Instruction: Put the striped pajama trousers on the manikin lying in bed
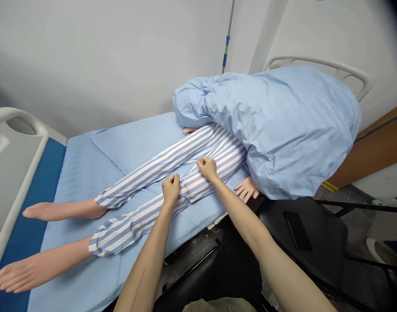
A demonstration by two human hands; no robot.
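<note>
Left hand (pixel 171 189) and right hand (pixel 207 167) are balled into fists at the striped trousers (pixel 172 160); from where I stand, I can't tell whether they pinch cloth.

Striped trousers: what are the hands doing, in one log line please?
left hand: closed on striped trousers | right hand: closed on striped trousers, nearer blue fabric | phone: on black chair
</note>
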